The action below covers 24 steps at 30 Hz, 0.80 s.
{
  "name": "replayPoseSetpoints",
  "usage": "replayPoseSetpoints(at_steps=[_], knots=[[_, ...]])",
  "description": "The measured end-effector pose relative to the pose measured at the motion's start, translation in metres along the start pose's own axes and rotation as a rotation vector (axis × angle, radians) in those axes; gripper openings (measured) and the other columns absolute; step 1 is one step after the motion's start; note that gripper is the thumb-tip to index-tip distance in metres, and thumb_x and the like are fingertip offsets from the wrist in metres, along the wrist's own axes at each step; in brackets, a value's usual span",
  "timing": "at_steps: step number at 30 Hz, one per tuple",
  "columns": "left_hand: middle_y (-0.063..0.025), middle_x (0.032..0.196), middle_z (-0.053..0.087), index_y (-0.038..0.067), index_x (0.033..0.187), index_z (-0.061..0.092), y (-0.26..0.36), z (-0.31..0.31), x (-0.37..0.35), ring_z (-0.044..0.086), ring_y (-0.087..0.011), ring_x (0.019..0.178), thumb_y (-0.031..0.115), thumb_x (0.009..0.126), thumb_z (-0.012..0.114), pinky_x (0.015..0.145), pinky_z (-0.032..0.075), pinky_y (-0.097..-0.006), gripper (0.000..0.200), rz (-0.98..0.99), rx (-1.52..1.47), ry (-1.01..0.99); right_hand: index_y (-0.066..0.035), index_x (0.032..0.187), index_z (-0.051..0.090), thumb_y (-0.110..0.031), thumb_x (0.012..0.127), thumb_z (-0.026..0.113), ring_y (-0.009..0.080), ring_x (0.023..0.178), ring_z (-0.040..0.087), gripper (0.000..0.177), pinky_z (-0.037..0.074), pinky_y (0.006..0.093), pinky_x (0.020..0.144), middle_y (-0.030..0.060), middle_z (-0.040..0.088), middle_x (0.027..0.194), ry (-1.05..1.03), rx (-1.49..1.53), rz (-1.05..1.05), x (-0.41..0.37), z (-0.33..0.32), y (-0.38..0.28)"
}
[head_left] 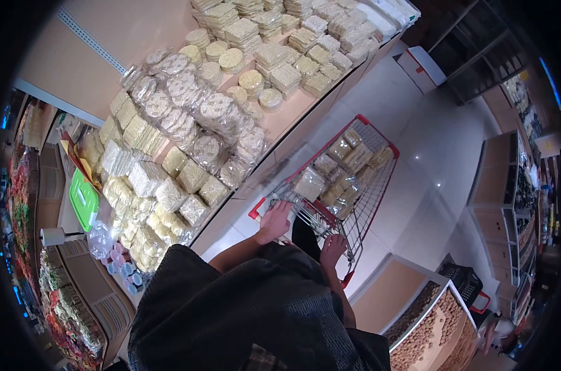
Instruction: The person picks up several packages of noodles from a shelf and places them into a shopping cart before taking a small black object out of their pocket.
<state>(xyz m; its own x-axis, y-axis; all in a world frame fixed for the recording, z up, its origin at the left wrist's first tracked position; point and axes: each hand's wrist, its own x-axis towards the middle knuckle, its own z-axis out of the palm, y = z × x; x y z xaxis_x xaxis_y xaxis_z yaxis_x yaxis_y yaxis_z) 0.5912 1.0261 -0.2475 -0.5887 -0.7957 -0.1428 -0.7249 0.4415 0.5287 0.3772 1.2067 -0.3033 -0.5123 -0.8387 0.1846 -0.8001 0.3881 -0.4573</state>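
A metal shopping cart [379, 185] with red trim stands in front of me, tilted across the view. My left hand [274, 222] is closed over the left part of its handle, back of the hand upward. Further right on the same handle, my right hand [334, 249] has its fingers curled round the bar, which they largely hide. In the basket lie several clear-wrapped packs of pale dried noodle cakes [339, 191]. A whiter pack [309, 184] sits near the handle end.
Left of the cart, a long display counter [280, 127] bears stacked noodle cakes [286, 77] and bagged round ones [212, 111]. A green lid [84, 199] stands by its near end. Lower right are a bin of round brown goods [444, 318] and a black basket [463, 281].
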Motion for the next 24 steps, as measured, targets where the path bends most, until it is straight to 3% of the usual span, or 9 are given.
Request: replayPoseSetpoints(at_steps=[10,19,24], knots=[[-0.014,0.146,0.054,0.004,0.144,0.053,0.019,-0.005,0.108,0.048,-0.029,0.143,0.014,0.078,0.073,0.113,0.043,-0.0495,0.069,-0.022,0.047,-0.079,-0.005,0.101,0.058,-0.021,0.11,0.048,0.0391,0.107,0.053,0.021,0.041,0.0555,0.083,0.0168,0.055,0.106,-0.12,-0.041,-0.031,0.1,-0.005,0.031],[-0.0136,0.138,0.06,0.005,0.134,0.058,0.043,-0.005,0.181,0.057,-0.0316,0.132,0.012,0.074,0.069,0.104,0.05,-0.0444,0.062,0.002,0.034,0.12,-0.008,0.1,0.061,-0.027,0.109,0.049,0.0366,0.097,0.06,0.024,0.046,0.0544,0.078,0.0134,0.06,0.098,-0.196,-0.161,-0.13,0.188,-0.002,0.077],[-0.0142,0.142,0.058,0.006,0.139,0.057,0.057,-0.014,0.221,0.052,-0.0321,0.138,0.013,0.076,0.073,0.107,0.048,-0.0454,0.065,-0.093,-0.011,0.035,-0.002,0.098,0.061,-0.023,0.108,0.052,0.0398,0.097,0.059,0.025,0.046,0.0549,0.082,0.0197,0.06,0.096,-0.193,-0.008,-0.131,0.243,-0.013,0.076]])
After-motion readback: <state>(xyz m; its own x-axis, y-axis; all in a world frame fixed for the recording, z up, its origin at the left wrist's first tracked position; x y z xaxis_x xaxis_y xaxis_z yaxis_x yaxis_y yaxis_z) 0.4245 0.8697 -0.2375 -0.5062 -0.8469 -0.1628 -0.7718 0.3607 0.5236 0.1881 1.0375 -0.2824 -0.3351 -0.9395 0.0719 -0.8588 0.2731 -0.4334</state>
